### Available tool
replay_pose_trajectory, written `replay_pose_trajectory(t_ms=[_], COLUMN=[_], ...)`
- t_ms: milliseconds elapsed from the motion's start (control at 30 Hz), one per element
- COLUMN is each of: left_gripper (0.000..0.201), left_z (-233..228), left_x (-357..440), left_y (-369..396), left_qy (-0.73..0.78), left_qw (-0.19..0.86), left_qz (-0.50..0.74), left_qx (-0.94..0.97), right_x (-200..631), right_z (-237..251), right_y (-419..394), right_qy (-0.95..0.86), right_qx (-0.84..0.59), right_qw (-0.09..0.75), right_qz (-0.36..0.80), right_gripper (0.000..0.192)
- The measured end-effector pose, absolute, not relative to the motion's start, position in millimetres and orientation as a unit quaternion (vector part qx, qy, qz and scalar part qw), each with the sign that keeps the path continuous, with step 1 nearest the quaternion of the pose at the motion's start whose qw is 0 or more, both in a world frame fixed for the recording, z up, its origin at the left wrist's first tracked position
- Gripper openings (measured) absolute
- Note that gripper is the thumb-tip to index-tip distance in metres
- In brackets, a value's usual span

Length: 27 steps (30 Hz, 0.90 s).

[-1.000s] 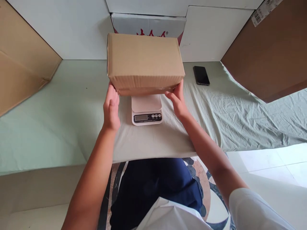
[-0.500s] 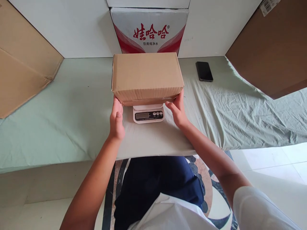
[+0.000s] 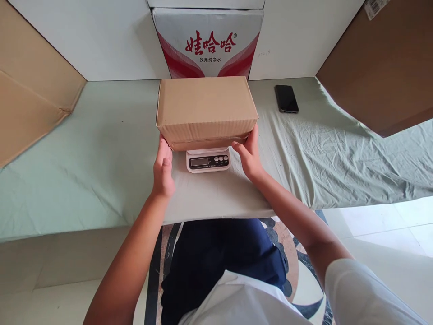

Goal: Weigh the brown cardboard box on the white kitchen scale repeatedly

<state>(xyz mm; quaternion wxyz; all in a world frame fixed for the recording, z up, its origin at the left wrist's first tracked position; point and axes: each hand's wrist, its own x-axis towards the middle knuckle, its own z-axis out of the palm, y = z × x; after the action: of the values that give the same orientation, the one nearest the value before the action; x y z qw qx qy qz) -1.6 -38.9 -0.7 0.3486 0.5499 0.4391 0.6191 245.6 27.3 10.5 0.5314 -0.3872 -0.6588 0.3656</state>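
Observation:
A closed brown cardboard box (image 3: pixel 207 101) is held level between my two hands, above or on a white digital kitchen scale (image 3: pixel 208 168). Only the front of the scale shows, with its display and round buttons; the box hides its platform, so I cannot tell whether the two touch. My left hand (image 3: pixel 163 167) grips the box's near left corner, fingers along the side and under the edge. At the near right corner my right hand (image 3: pixel 249 153) holds it, with the thumb in front and the fingers partly hidden behind the side.
A black phone (image 3: pixel 286 99) lies on the green cloth (image 3: pixel 111 149) to the right. Behind the box stands a grey and red carton (image 3: pixel 211 27) against white panels. Large brown cardboard sheets lean at the left (image 3: pixel 34 90) and right (image 3: pixel 375 76).
The view has shifted slightly. The box has tilted or moved very little in my hands, and both hands keep their hold on it.

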Motion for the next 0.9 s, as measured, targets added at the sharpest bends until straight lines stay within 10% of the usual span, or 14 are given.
replay_pose_trajectory(t_ms=[900], left_gripper=[0.069], left_z=[-0.1], left_x=[-21.4], left_y=[-45.1], left_qy=[0.462], left_qw=[0.305], left_qz=[0.665], left_qx=[0.502], right_x=[258.0], right_z=[16.7], right_y=[33.6], right_qy=[-0.609], right_qx=[-0.407], right_qw=[0.582], right_qz=[0.353], right_gripper=[0.083])
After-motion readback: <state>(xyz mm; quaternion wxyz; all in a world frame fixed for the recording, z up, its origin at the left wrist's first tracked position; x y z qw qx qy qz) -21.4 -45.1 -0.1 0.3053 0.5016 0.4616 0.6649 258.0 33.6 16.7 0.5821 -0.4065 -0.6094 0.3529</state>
